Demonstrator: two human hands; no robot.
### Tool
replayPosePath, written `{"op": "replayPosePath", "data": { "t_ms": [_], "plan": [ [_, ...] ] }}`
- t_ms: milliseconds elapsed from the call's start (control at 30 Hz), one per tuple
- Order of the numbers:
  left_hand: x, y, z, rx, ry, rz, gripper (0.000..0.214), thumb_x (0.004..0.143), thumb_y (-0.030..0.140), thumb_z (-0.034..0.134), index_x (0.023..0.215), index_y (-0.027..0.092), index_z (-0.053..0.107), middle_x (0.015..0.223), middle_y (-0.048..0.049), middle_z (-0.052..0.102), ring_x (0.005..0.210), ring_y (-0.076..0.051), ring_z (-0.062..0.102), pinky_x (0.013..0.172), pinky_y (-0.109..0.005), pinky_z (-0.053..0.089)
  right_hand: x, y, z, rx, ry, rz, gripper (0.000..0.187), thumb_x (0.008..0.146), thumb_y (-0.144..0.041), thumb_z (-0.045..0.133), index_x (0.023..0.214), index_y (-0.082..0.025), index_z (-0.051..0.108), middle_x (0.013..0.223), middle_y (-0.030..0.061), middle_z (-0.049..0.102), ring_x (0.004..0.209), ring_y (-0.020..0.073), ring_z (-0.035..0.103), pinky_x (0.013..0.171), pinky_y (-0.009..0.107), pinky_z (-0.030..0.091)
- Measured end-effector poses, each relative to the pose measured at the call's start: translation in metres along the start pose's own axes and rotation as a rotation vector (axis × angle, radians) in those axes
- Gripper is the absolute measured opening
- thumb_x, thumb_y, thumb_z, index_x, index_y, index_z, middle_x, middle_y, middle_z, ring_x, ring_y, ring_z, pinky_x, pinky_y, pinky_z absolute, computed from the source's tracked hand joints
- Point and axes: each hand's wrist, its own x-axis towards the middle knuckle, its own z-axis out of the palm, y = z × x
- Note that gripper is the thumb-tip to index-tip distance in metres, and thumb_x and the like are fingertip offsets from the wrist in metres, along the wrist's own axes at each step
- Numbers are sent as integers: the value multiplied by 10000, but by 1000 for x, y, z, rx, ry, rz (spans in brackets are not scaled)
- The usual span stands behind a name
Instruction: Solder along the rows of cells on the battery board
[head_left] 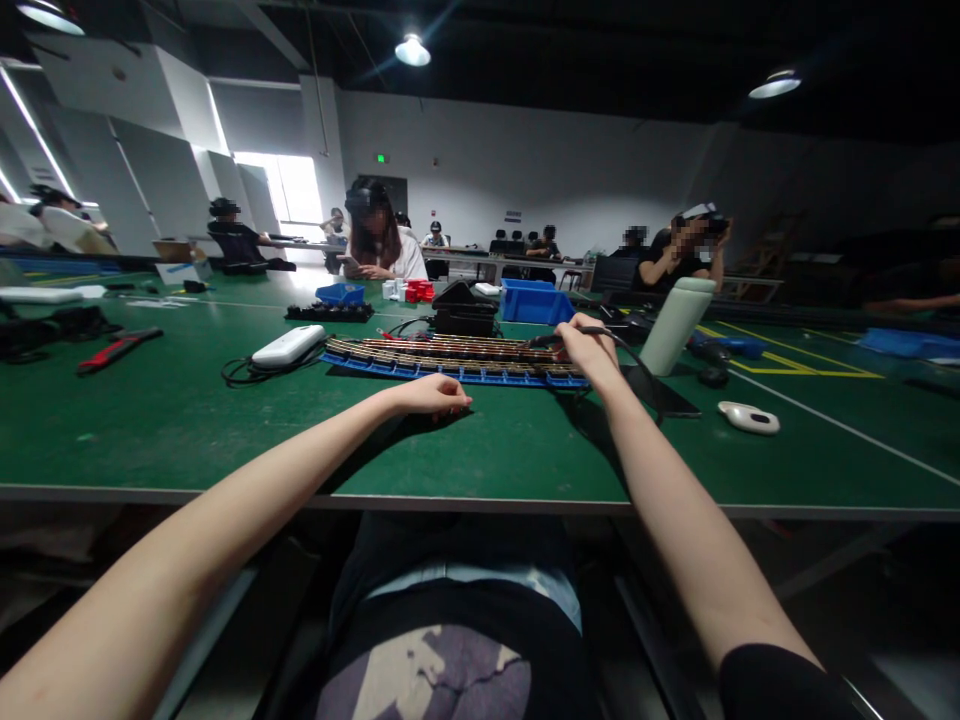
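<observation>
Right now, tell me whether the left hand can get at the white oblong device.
Probably yes: the left hand is low over the green tabletop, and the white oblong device lies farther left. The tabletop leaves a way along the near edge of the long blue tray.

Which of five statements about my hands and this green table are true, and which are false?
1. The right hand holds a slim black corded tool. True.
2. The left hand grasps a pale green cylindrical bottle. False: the bottle stands apart, to the right of the right hand.
3. The left hand is nearer the camera than the long blue plastic rack. True.
4. The red-and-black hand tool lies right of the bottle. False: it lies far left.
</observation>
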Motion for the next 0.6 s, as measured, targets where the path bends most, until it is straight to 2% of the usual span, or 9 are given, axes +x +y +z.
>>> {"op": "replayPosePath", "data": {
  "t_ms": [133, 367, 500, 600],
  "plan": [
    [8, 7, -5, 55, -31, -102, 464, 703, 602, 614, 732, 142, 559, 625, -3, 542, 518, -100, 510, 484, -229, 431, 3, 2, -7, 157, -54, 122, 152, 654, -250, 528, 546, -222, 425, 445, -54, 523, 433, 147, 559, 452, 265, 465],
    [30, 25, -7, 228, -157, -298, 467, 700, 587, 626, 607, 140, 532, 525, -52, 572, 497, -161, 578, 520, -286, 483, 10, 7, -11, 215, -45, 157, 132, 638, -206, 522, 537, -218, 438, 410, -54, 517, 407, 148, 555, 419, 259, 456],
    [34, 32, -1, 364, -97, -361, 500, 671, 619, 636, 575, 139, 533, 473, -60, 565, 481, -182, 591, 515, -290, 490, 10, 17, -6, 223, -23, 110, 123, 650, -214, 507, 547, -219, 441, 411, -58, 516, 417, 148, 563, 430, 259, 462],
    [32, 28, 1, 337, -56, -300, 530, 678, 651, 608, 558, 144, 513, 476, -52, 565, 430, -152, 564, 484, -259, 470, 6, 23, -4, 232, 7, 132, 121, 652, -213, 503, 554, -215, 432, 437, -54, 526, 416, 145, 561, 432, 258, 461]
  ]
}}
